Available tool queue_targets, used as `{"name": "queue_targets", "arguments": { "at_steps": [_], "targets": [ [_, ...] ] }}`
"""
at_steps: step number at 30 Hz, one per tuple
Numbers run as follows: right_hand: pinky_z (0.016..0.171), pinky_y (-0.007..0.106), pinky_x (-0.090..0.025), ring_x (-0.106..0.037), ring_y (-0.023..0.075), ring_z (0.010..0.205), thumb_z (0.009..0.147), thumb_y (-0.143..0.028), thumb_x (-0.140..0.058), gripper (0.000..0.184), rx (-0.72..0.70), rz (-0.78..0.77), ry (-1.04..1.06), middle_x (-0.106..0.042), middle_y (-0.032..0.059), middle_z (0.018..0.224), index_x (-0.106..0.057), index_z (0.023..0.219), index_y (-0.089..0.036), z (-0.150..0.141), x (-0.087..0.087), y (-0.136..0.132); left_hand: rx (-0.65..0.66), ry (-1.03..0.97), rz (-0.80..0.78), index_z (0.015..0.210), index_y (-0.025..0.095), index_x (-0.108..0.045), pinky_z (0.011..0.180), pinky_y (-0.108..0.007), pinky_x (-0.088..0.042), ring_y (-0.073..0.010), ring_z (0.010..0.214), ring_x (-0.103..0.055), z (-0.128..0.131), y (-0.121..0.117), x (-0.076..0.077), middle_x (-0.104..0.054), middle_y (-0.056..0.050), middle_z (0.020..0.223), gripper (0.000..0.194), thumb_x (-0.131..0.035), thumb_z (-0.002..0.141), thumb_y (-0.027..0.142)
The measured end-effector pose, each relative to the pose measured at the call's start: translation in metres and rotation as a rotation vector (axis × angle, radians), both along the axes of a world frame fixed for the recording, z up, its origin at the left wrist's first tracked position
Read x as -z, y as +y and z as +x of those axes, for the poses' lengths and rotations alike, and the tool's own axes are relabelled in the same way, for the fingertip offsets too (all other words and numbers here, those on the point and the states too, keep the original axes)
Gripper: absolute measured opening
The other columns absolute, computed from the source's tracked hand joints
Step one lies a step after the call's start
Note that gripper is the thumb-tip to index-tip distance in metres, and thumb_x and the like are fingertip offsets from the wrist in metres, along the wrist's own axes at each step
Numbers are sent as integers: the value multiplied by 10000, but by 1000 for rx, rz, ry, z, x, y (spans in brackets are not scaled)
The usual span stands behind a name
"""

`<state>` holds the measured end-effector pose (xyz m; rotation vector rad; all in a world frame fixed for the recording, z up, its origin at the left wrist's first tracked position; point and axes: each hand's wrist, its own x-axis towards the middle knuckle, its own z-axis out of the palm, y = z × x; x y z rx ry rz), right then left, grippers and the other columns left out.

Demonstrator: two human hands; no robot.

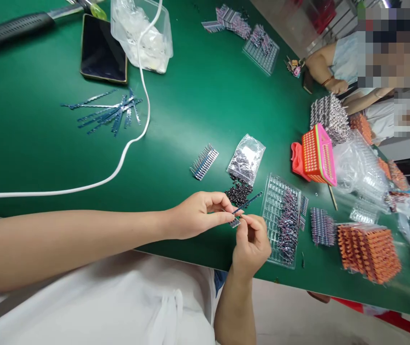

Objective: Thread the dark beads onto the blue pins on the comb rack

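My left hand pinches a small strip of parts with a narrow dark-blue strip sticking out past the fingertips. Thumb and fingers of my right hand are pressed together at the strip's end; what they hold is too small to make out. Just beyond the hands lies a heap of tiny black parts, beside a clear plastic bag with more of them. A row of pinned parts rests farther left. Right of my right hand is a clear tray bearing many thin, leaded parts.
A white cable crosses the green table. Blue strips, a phone, a plastic tub and a black-handled tool lie left. An orange basket and orange stacks stand right. Another person's hand is at the far edge.
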<state>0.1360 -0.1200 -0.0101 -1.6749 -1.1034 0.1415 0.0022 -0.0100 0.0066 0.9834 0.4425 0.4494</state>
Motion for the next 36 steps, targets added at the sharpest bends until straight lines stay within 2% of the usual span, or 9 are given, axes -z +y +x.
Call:
{"name": "queue_targets", "arguments": {
  "at_steps": [6, 10, 21, 28, 36],
  "targets": [
    [645, 308, -533, -635, 155, 763, 873, -141, -641, 137, 50, 18, -269, -652, 31, 871, -670, 974, -230, 1, 6, -4, 1, 22, -39, 850, 173, -608, 956, -358, -503, -205, 1033, -680, -1, -5, 2, -739, -71, 1009, 116, -675, 850, 268],
    [663, 314, -544, -644, 157, 767, 857, -101, -661, 216, 60, 40, -343, -678, 28, 868, -675, 1020, -243, 1, 5, -4, 1, 29, -32, 845, 173, -605, 933, -361, -512, -199, 982, -686, -1, -6, 2, -739, -73, 981, 120, -672, 850, 272],
    [635, 299, -543, -635, 149, 758, 851, -119, -682, 180, 71, 42, -262, -648, 25, 854, -656, 989, -231, -2, 6, -4, 11, 44, -4, 858, 169, -614, 927, -357, -520, -197, 986, -679, -1, -5, 3, -729, -77, 1009, 115, -666, 859, 271],
    [622, 300, -530, -621, 151, 723, 878, -179, -655, 49, 74, 12, -241, -623, 19, 799, -631, 905, -212, -2, 5, -3, 14, 62, 173, 862, 175, -620, 979, -355, -509, -213, 1090, -662, -3, -5, 1, -724, -75, 1017, 82, -636, 888, 252],
    [630, 288, -521, -617, 145, 723, 862, -143, -663, 100, 68, 61, -248, -623, 17, 804, -637, 922, -219, -3, 6, -3, 38, 47, 258, 883, 174, -620, 992, -342, -502, -208, 1111, -662, -6, -6, 2, -729, -86, 1098, 64, -616, 906, 234]
  ]
}}
